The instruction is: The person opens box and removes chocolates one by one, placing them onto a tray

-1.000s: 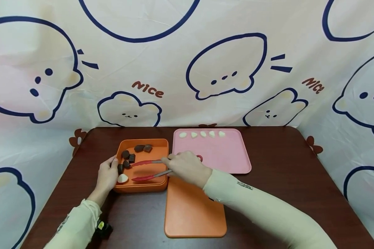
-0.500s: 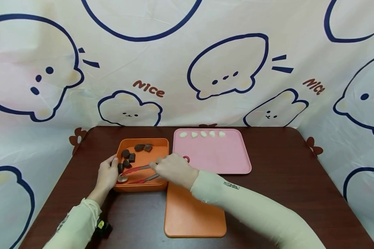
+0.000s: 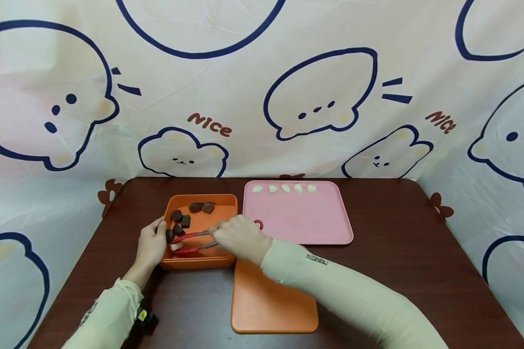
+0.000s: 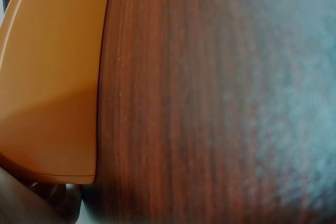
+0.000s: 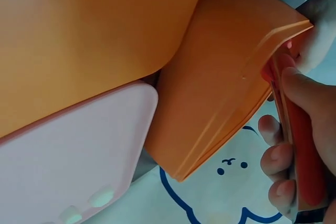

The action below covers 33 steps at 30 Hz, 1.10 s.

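My left hand (image 3: 152, 244) holds the left wall of an orange box (image 3: 198, 263), thumb over its rim. In the left wrist view, fingers (image 4: 65, 203) show at the box's lower corner. My right hand (image 3: 241, 238) grips red-tipped tongs (image 3: 195, 234), reaching over the box's right wall; the right wrist view shows thumb and fingers curled round the red handle (image 5: 308, 161). The tong tips lie either side of a white chocolate-like piece (image 3: 176, 246) in the box's front left corner. Several dark brown chocolate-like pieces (image 3: 185, 221) sit along the box's left and back.
A pink tray (image 3: 305, 220) lies right of the box, with a row of several small white pieces (image 3: 285, 188) along its far edge. In front of it, partly under the right forearm, is a flat orange lid-like board (image 3: 275, 305). A patterned curtain (image 3: 244, 97) hangs behind the table.
My right hand has moved left and slightly forward with the tongs, bringing the tips from the box's middle to the white piece. The tips have drawn closer together. The left hand keeps its hold.
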{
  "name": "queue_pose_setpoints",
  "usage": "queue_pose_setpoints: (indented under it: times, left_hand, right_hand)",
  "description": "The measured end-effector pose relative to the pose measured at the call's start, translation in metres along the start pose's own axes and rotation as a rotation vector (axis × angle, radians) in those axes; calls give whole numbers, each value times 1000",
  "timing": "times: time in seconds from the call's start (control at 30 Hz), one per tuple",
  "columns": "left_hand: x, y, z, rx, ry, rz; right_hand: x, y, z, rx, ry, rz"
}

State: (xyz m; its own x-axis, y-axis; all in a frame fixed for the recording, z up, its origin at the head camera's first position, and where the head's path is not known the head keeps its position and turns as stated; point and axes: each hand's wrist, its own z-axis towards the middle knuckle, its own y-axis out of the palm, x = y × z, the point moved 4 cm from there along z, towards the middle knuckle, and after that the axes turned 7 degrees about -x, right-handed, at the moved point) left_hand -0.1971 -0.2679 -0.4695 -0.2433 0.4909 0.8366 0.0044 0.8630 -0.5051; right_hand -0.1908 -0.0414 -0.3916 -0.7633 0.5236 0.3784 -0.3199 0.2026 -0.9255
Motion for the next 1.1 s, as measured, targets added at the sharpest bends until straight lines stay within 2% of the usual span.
queue_pose_setpoints:
  times: [0.2,0.57,0.87,1.1]
  left_hand:
    - [0,-1,-1,-2,0,5]
    - [-2,-1,-3,4,-18,19]
    - [-1,-1,-2,4,-17,14]
    - [-1,1,-1,-1,-21,3]
  right_hand:
    - [4,6,-3,-56,9,59]
    - [15,10,-13,-91,60,167]
    - [23,15,-27,-55,82,213]
    - [36,15,-40,-6,118,292]
